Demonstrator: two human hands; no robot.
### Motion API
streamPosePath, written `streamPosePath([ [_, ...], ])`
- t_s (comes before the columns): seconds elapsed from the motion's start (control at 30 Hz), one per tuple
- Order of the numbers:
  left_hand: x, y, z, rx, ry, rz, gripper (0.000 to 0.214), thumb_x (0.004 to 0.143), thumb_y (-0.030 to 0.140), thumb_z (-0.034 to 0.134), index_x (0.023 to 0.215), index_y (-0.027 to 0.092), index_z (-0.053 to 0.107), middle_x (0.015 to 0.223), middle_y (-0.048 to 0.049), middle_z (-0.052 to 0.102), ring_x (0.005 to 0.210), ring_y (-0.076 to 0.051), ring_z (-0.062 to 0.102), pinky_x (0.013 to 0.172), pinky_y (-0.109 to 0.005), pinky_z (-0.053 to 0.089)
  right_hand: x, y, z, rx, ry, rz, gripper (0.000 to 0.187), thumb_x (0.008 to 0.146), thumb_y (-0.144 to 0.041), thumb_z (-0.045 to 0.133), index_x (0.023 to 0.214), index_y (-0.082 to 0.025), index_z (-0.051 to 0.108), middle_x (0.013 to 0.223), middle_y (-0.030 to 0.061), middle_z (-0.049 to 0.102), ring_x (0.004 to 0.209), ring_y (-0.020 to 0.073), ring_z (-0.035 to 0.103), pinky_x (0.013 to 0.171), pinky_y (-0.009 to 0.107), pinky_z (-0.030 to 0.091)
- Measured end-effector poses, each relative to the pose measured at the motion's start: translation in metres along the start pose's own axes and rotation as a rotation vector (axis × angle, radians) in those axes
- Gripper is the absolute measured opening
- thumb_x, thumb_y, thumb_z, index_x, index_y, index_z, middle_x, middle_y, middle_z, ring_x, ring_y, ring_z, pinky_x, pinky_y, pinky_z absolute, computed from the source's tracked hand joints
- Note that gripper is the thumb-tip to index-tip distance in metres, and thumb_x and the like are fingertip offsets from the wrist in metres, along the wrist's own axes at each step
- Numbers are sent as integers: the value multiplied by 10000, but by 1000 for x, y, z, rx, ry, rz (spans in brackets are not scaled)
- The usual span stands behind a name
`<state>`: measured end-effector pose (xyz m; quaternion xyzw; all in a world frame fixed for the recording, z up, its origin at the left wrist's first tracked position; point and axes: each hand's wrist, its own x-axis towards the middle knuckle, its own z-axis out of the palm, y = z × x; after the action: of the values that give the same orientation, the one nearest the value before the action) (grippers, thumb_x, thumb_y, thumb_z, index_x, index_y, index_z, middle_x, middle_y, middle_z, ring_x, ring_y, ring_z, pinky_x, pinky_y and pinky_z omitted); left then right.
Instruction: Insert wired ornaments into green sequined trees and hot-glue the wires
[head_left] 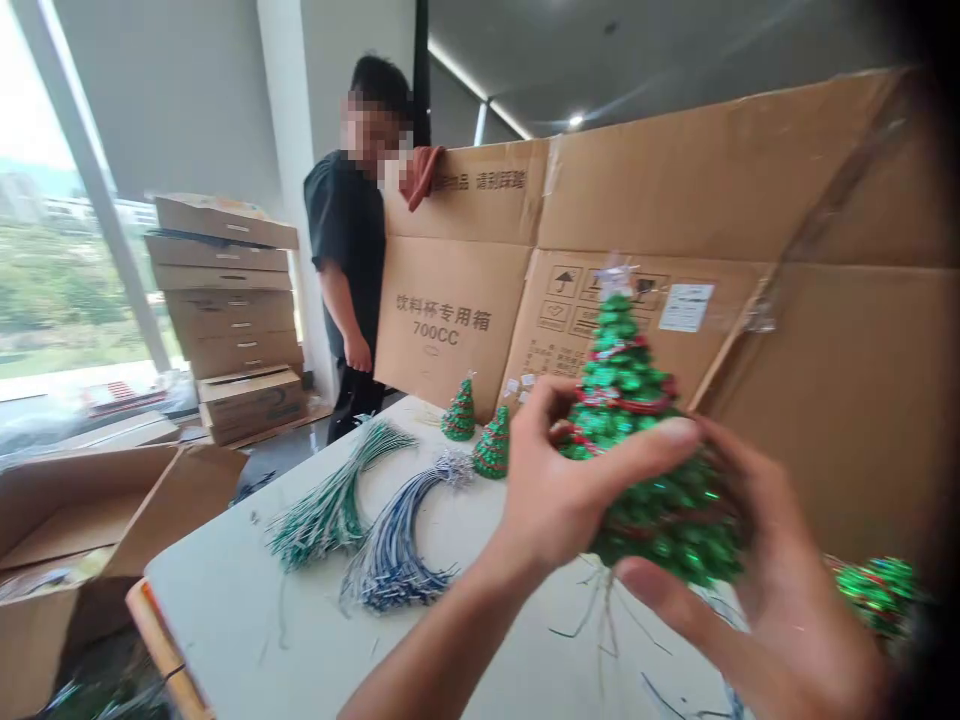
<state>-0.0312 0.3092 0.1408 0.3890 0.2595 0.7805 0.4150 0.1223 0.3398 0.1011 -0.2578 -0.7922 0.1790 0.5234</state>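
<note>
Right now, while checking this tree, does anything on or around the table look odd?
Yes: loose wire ends dangle beneath the green tinsel tree between your left hand and right hand, looking unfinished, and stray strands lie on the white table near the wire bundles.

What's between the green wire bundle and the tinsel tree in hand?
Head view: a small green tinsel tree and a second one stand on the white table.

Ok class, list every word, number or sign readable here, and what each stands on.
"饮料杯专用箱" on a cardboard panel
"700CC" below it, same panel
"物品 请勿踩踏" on the cardboard flap above, its start unclear
Up-arrow sign on a printed panel
White label: too blurred to read
</note>
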Motion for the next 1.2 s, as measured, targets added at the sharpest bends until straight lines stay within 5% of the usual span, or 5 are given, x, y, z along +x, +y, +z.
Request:
streamPosePath([
  [0.2,12,-12,3,50,9,-10,373,827,508,911,1028,227,771,983,-80,762,883,-252,730,829,-387,598,8,-20,2,-62,-34,110,831,945,-519,830,1653,-428,406,1707,47,540,1550,334,560,1191,539,597],
  [0.47,9,-15,-1,-3,124,-94,527,778,442,968,1254,312,782,1326,-117,770,1326,-383,688,1073,-461,586,13,-25,6,-78,78,74,907,859,-445,932,1624,-403,445,1661,55,583,1523,330,582,1192,537,591],
  [0.83,5,-2,14,-78,99,-154,542,789,533,941,1252,307,774,1418,-66,753,1342,-367,688,1062,-446,589,11,-23,6,-147,154,46,922,841,-507,923,1620,-341,458,1657,108,583,1514,392,588,1192,603,584],
  [0.97,9,-4,11,-103,124,-159,513,821,539,903,1237,265,780,1386,-88,764,1321,-340,702,1056,-415,583,6,-25,2,-122,50,46,962,894,-532,875,1684,-352,357,1708,111,526,1562,386,534,1237,627,532],
  [1.2,26,5,-9,-299,265,-113,431,799,521,850,1081,203,775,987,-53,799,893,-263,799,864,-402,659,-12,-58,-32,-122,285,135,415,1034,-535,691,1403,-347,659,1442,79,696,1336,310,681,1139,511,564],
])
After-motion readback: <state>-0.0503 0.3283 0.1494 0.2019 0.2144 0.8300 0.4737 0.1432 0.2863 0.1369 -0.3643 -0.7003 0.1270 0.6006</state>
